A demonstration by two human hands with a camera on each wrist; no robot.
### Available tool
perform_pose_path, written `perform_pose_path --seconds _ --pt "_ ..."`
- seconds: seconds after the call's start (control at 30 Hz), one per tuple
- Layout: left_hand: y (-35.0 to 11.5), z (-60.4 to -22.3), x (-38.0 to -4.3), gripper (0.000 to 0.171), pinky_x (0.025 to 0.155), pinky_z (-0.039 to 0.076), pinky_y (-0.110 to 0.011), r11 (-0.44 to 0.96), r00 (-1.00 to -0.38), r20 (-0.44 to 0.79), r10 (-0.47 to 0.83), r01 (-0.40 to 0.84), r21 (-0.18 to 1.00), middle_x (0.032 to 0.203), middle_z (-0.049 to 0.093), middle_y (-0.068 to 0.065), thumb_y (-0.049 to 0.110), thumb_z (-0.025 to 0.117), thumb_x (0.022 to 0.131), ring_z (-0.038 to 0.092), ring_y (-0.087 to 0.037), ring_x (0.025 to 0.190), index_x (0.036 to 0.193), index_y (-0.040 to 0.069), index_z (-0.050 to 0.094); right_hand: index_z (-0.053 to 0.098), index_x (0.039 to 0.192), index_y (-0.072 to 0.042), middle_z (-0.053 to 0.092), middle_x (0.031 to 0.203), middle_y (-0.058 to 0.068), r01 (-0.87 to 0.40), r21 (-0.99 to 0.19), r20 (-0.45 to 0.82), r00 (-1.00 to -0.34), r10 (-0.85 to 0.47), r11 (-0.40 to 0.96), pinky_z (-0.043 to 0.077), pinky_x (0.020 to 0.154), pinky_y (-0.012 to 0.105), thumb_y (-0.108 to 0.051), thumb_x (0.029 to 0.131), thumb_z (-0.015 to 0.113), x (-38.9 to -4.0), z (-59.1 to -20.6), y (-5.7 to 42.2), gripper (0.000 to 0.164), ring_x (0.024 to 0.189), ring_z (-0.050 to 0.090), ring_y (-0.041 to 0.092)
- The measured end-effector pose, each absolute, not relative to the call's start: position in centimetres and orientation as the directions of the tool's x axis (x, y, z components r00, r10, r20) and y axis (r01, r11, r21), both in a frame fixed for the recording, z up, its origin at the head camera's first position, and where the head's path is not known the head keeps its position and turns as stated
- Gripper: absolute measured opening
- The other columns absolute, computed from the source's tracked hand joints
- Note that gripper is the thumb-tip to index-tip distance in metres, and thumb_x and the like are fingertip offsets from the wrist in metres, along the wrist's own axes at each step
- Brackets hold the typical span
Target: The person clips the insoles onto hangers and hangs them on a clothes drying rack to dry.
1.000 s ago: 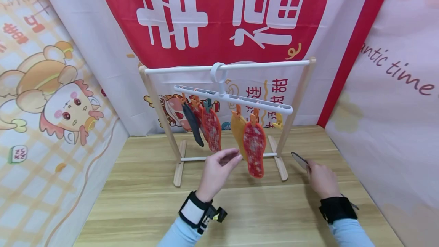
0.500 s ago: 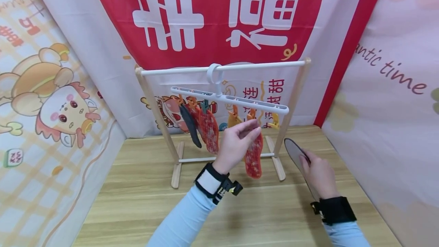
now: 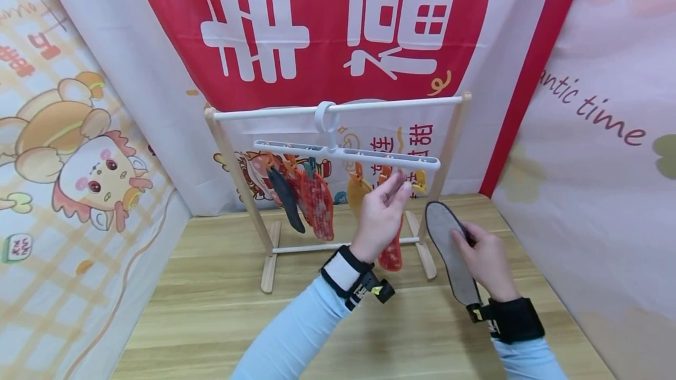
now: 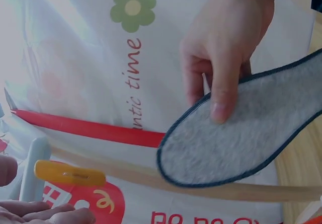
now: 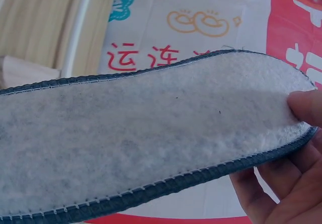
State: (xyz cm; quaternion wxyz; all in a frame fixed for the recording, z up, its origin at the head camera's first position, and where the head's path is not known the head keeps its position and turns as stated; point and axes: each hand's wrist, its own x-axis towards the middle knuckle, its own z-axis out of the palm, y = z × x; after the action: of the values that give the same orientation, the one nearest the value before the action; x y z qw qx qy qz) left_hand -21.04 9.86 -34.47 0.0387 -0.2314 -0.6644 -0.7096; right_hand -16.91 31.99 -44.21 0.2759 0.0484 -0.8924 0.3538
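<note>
My right hand [image 3: 488, 263] pinches a grey felt insole [image 3: 448, 251] with a dark blue stitched edge, thumb on its face and fingers behind. In the right wrist view the insole [image 5: 151, 128] fills much of the picture. My left hand [image 3: 380, 216] is raised under the right end of a white clip hanger [image 3: 391, 158], fingers apart and holding nothing. Close by hangs a yellow clip [image 4: 70, 173] with nothing in it. Behind my left hand, a red-and-white speckled insole [image 3: 391, 255] is partly hidden, next to a yellow insole [image 3: 357, 192].
The hanger hooks over the white bar [image 3: 391, 105] of a wooden rack [image 3: 232, 175]. On its left side hang a dark insole [image 3: 287, 201] and red speckled insoles [image 3: 318, 210]. Printed cloth walls [image 3: 570, 192] enclose the wooden table [image 3: 211, 321].
My left hand has moved right and up, from beside the hanging insoles to near the yellow clip. My right hand has lifted the grey insole and turned its flat face into view.
</note>
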Motion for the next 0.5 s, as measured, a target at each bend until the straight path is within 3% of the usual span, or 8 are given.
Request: perform_pose_path --seconds 0.17,0.5 --pt "11.0 -34.7 -21.8 0.052 0.103 0.041 -0.023 -0.143 -0.901 0.355 0.25 0.328 0.934 0.146 0.049 -0.006 0.029 0.055 0.102 0.048 -0.011 0.132 0.145 0.002 0.044 0.069 0.105 0.004 0.07 0.089 0.016 -0.298 -0.631 0.519 -0.848 0.104 0.716 0.048 0.055 0.024 -0.008 0.095 0.067 -17.2 -43.5 31.4 0.016 0.07 0.058 0.021" --pt "12.1 -35.1 -23.2 0.049 0.098 0.046 -0.021 -0.142 -0.911 0.33 0.248 0.303 0.943 0.139 0.057 -0.006 0.029 0.061 0.099 0.054 -0.008 0.124 0.142 0.009 0.05 0.067 0.109 0.003 0.068 0.089 0.013 -0.332 -0.663 0.509 -0.857 0.079 0.671 0.051 0.057 0.023 -0.007 0.096 0.065 -17.5 -42.4 31.0 0.016 0.07 0.056 0.021"
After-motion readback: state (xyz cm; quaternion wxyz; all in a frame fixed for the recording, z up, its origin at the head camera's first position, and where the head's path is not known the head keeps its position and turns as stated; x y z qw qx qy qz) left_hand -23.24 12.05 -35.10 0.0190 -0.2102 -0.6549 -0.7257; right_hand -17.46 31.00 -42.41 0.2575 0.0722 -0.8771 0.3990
